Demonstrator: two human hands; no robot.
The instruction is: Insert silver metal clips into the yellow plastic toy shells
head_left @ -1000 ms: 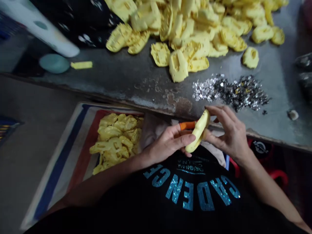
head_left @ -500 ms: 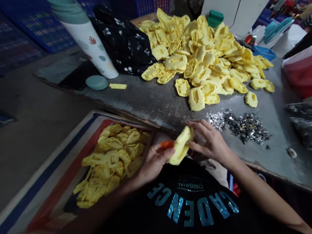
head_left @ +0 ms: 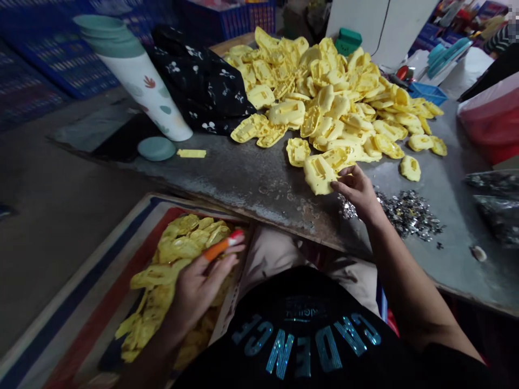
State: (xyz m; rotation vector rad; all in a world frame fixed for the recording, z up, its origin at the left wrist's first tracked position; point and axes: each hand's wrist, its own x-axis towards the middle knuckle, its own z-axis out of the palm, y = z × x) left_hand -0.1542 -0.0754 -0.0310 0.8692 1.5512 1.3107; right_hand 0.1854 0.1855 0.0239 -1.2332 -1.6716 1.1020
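My right hand (head_left: pixel 359 194) pinches the right edge of a yellow plastic shell (head_left: pixel 319 175) with a rectangular recess, at the front of a large pile of similar shells (head_left: pixel 324 102) on the table. My left hand (head_left: pixel 203 283) hovers above a box of yellow shells (head_left: pixel 178 248) at my left, slightly blurred. Its fingers are stretched out and apart with nothing held. An orange cover (head_left: pixel 216 249) sits on one finger, with red and white at its tip. Small shiny metal pieces (head_left: pixel 413 213) lie in a heap beside my right wrist, partly hidden by it.
A white bottle with a green top (head_left: pixel 141 81) stands beside a black patterned bag (head_left: pixel 203 81). Near them lie a round green lid (head_left: pixel 157 148) and a yellow strip (head_left: pixel 192 153). At right are a red container (head_left: pixel 492 127) and plastic bags of dark pieces (head_left: pixel 497 210).
The shell held between both hands has left them. My left hand has moved left over the box. My right hand has reached forward and taken hold of a shell at the pile's front.
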